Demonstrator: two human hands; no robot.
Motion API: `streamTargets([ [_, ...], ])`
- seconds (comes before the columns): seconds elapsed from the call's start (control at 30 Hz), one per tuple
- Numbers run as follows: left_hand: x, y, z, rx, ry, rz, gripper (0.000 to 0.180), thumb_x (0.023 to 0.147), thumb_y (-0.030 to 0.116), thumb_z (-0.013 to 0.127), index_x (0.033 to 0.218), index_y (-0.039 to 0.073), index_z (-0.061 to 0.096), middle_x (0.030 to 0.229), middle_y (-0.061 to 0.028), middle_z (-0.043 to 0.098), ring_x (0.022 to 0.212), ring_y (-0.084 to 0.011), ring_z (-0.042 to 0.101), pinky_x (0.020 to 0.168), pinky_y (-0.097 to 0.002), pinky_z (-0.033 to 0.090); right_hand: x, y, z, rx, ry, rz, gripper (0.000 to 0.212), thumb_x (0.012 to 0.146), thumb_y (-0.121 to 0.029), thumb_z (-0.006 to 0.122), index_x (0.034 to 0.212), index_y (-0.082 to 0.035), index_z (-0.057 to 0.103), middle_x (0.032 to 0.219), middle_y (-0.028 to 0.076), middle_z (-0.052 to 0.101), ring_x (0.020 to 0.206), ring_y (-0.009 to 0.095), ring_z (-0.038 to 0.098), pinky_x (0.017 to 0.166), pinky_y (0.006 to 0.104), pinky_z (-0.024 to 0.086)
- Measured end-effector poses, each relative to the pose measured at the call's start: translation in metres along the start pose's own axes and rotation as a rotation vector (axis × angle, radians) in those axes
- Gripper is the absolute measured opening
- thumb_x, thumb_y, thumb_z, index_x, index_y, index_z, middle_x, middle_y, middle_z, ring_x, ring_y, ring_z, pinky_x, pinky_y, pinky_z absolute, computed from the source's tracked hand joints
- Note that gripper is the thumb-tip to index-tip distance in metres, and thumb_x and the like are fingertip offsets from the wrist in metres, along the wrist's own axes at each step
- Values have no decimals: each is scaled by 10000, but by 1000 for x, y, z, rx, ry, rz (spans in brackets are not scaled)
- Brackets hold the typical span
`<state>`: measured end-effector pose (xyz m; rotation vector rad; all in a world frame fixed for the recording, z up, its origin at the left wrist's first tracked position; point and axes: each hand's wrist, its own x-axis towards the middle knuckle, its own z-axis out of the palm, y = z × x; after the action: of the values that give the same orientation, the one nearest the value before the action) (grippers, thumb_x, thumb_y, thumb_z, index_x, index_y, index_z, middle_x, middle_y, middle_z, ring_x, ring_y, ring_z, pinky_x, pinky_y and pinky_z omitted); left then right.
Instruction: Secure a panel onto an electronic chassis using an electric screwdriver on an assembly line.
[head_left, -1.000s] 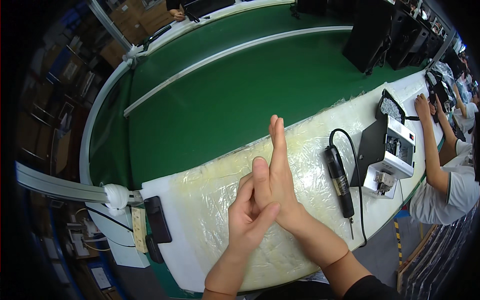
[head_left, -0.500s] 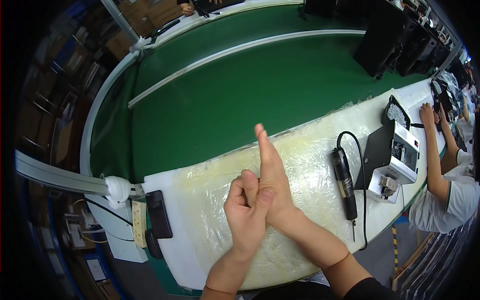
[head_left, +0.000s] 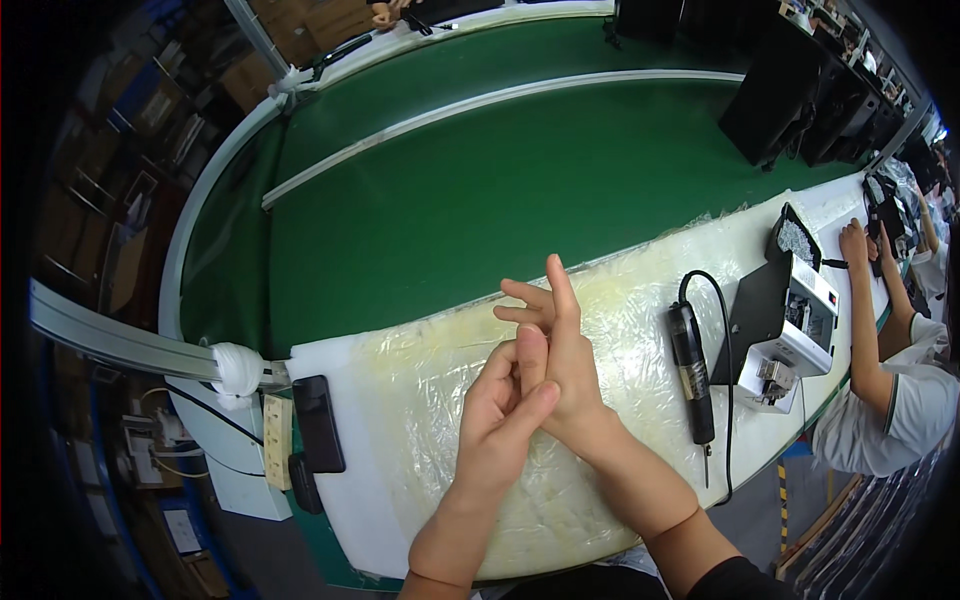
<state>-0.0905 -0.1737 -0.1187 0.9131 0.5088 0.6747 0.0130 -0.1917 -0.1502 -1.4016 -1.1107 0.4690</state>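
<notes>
Above the plastic-covered work mat [head_left: 430, 400], my two hands are clasped together. My left hand [head_left: 500, 400] wraps its fingers and thumb round the thumb side of my right hand [head_left: 572, 375]. The right hand points away from me, its fingers stretched out and apart, with no object in it. To the right of my hands lies an electric screwdriver [head_left: 692, 370], black with a cord and a thin bit pointing toward me. Neither hand touches it.
Beside the screwdriver stands a black and silver screw feeder [head_left: 785, 320], with a black tray of small screws [head_left: 795, 238] behind it. At left are a dark phone [head_left: 319, 424] and a power strip [head_left: 278, 440]. A green conveyor belt [head_left: 480, 190] runs beyond. A co-worker's arm [head_left: 868, 310] is at right.
My right hand's fingers have spread from being held together on edge. Both hands have turned slightly, and the left still grips the right.
</notes>
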Motion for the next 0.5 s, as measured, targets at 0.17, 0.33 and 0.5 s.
streamTargets([
  [0.17,-3,-1,2,4,-60,46,509,861,47,553,1339,-67,421,1297,-144,532,1227,-202,515,1075,-332,359,0,-2,0,80,51,29,658,1059,-366,366,1546,-35,72,1273,247,560,1024,281,651,797,368,553],
  [0.33,-3,-5,6,87,13,81,451,892,68,557,1313,-49,445,1266,-123,544,1188,-178,528,1051,-318,378,-2,0,2,25,67,42,642,1035,-286,440,1539,-28,138,1272,227,591,983,323,671,812,397,548],
  [0.5,-1,-10,6,201,111,56,310,963,96,559,1241,-21,482,1169,-65,576,1067,-102,549,950,-259,426,-4,5,7,-145,91,-28,653,1007,-280,504,1527,-20,207,1224,199,627,936,330,672,793,408,549],
])
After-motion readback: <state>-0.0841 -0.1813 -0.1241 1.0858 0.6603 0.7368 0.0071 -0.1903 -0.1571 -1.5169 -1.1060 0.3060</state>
